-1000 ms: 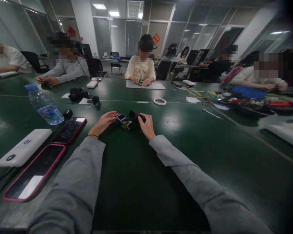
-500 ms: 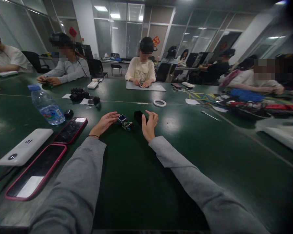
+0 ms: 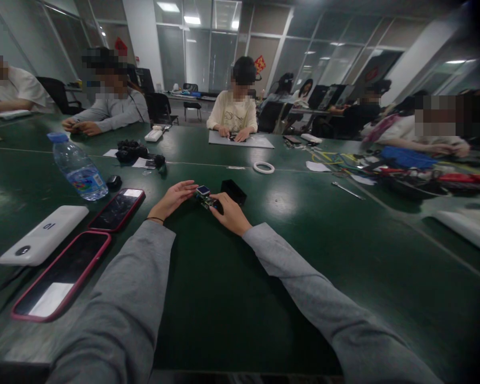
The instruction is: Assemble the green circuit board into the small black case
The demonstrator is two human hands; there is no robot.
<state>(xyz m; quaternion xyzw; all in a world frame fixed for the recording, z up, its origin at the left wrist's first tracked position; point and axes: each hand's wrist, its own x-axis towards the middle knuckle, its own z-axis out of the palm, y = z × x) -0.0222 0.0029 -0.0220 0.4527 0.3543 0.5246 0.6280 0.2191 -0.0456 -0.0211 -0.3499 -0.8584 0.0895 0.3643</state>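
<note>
A small green circuit board [image 3: 207, 201] with a little square screen [image 3: 202, 190] at its far left end is between my hands on the green table. My right hand [image 3: 231, 214] is closed on the board's near right end, thumb and fingers at its edge. Fingers stretched out, my left hand [image 3: 174, 199] is open beside the screen end; whether its fingertips touch the board I cannot tell. Just beyond my right hand stands an open black box [image 3: 233, 191], its inside dark.
To my left are two red-cased phones [image 3: 66, 277] [image 3: 118, 209], a white power bank [image 3: 44, 234] and a tilted-looking water bottle [image 3: 78, 168]. A white tape ring [image 3: 263, 167] and a wrench [image 3: 348, 190] lie farther right. Cables [image 3: 344, 157] pile up at right. People sit across the table.
My right hand has moved left from beside the black box to the circuit board and closed on its end. The box now shows fully. My left hand stays nearly in place.
</note>
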